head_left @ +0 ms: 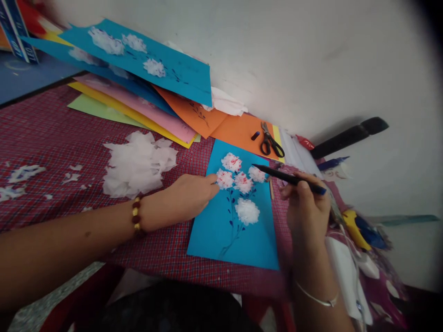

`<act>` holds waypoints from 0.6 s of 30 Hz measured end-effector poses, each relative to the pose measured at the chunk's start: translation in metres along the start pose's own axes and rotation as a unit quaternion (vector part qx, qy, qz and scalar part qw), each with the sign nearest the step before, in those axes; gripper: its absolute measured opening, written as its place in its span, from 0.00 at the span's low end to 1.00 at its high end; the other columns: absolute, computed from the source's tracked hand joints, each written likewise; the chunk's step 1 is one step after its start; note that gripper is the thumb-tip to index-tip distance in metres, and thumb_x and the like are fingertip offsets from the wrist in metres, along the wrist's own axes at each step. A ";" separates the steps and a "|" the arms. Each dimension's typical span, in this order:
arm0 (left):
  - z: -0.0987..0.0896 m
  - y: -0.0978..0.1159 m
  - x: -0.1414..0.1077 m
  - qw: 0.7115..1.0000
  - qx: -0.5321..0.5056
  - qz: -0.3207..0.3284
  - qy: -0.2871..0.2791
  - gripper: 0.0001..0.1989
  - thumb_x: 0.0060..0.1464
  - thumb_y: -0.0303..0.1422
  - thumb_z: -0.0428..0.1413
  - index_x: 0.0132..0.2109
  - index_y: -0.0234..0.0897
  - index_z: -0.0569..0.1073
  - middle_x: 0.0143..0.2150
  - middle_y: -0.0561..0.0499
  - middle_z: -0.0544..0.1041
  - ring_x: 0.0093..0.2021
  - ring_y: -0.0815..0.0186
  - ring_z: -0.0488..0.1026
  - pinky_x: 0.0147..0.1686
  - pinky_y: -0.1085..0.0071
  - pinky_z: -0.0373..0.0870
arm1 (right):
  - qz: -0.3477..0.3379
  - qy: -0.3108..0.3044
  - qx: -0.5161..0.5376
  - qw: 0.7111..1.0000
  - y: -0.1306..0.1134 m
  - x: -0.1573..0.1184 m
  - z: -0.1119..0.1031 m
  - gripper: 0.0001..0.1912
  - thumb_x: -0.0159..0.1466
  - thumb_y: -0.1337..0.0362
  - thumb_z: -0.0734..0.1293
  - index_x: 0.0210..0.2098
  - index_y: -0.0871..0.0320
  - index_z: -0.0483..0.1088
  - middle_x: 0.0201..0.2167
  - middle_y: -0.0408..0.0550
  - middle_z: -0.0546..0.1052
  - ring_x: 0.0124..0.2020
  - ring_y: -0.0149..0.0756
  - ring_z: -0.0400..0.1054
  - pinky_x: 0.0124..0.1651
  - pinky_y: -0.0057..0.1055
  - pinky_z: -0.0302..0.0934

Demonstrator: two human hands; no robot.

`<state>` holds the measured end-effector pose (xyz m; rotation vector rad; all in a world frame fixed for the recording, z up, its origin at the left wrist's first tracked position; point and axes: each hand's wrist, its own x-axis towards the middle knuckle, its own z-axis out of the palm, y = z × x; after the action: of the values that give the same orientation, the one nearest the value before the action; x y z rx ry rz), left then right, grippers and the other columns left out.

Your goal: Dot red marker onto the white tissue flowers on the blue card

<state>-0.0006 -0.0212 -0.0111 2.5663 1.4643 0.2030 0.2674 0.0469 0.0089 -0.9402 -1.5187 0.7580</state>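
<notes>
A blue sheet of paper (207, 240) lies on the table, bearing several white tissue-paper flowers; the upper ones have red marks, while the lowest flower (247, 211) is plain white. Dark blue stems and leaves are drawn around them. My left hand (185, 196) rests over the sheet's left edge, fingers curled together, tips at the rim of the left flower (224, 179); what they pinch, if anything, is hidden. Held in my right hand (306, 207) is a black marker pen (284, 176) with a blue end. Its tip points left, above the upper right flower (256, 174).
White tissue pieces (138, 163) are heaped on the checked tablecloth (44, 124), with scraps farther left. Coloured sheets (134, 110) are stacked behind, some with flowers. Scissors (270, 140) and a pen cap (255, 135) lie on orange paper against the wall. Cables and a white box crowd the right.
</notes>
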 end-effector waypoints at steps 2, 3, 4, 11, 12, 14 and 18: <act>0.000 0.000 0.000 1.000 0.003 -0.002 0.001 0.09 0.61 0.22 0.46 0.39 0.34 0.70 0.41 0.46 0.72 0.29 0.66 0.68 0.22 0.66 0.51 | 0.026 -0.007 0.035 0.999 0.003 0.003 -0.004 0.07 0.64 0.58 0.68 0.40 0.53 0.70 0.20 0.37 0.67 0.22 0.32 0.65 0.30 0.32 0.63; 0.000 -0.001 0.000 1.000 0.005 -0.002 -0.001 0.09 0.60 0.22 0.46 0.39 0.34 0.70 0.41 0.46 0.72 0.29 0.66 0.68 0.22 0.67 0.51 | 0.036 -0.005 0.041 0.999 0.006 0.004 -0.006 0.08 0.63 0.57 0.68 0.37 0.53 0.70 0.18 0.37 0.65 0.21 0.31 0.63 0.29 0.32 0.62; 0.000 -0.001 0.000 1.000 0.008 -0.003 -0.003 0.09 0.60 0.22 0.46 0.39 0.34 0.70 0.40 0.46 0.72 0.29 0.66 0.68 0.22 0.67 0.51 | 0.043 0.003 0.034 0.998 0.008 0.004 -0.009 0.09 0.63 0.56 0.69 0.35 0.53 0.69 0.17 0.36 0.63 0.20 0.31 0.61 0.28 0.32 0.61; -0.002 -0.002 0.000 1.000 0.027 -0.002 -0.013 0.09 0.61 0.23 0.46 0.39 0.35 0.70 0.40 0.46 0.71 0.30 0.64 0.70 0.23 0.67 0.55 | 0.001 0.023 -0.143 0.989 0.011 -0.003 -0.017 0.04 0.61 0.63 0.68 0.35 0.55 0.74 0.28 0.42 0.74 0.27 0.32 0.66 0.32 0.31 0.64; -0.002 -0.002 0.000 1.000 0.028 -0.002 -0.014 0.09 0.62 0.24 0.46 0.39 0.35 0.70 0.40 0.46 0.71 0.30 0.65 0.70 0.23 0.67 0.55 | -0.009 0.001 -0.152 0.988 0.011 -0.005 -0.016 0.04 0.60 0.63 0.69 0.36 0.55 0.74 0.30 0.43 0.76 0.29 0.33 0.69 0.35 0.32 0.65; -0.004 -0.002 0.000 1.000 0.025 -0.002 -0.016 0.09 0.62 0.24 0.46 0.39 0.35 0.70 0.41 0.46 0.71 0.30 0.66 0.70 0.24 0.68 0.57 | -0.024 -0.046 -0.166 0.985 0.009 -0.006 -0.012 0.06 0.60 0.64 0.69 0.37 0.55 0.75 0.32 0.44 0.78 0.32 0.34 0.71 0.36 0.32 0.67; -0.009 0.001 0.002 0.999 0.022 -0.014 -0.031 0.10 0.61 0.22 0.45 0.40 0.34 0.71 0.41 0.47 0.72 0.30 0.67 0.70 0.24 0.69 0.59 | -0.033 -0.098 -0.173 0.979 0.008 -0.006 -0.003 0.08 0.59 0.65 0.68 0.38 0.55 0.76 0.34 0.45 0.80 0.34 0.35 0.74 0.38 0.32 0.68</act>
<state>-0.0008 -0.0194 -0.0026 2.5600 1.4970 0.0863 0.2719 0.0455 -0.0004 -1.0879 -1.8877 0.5598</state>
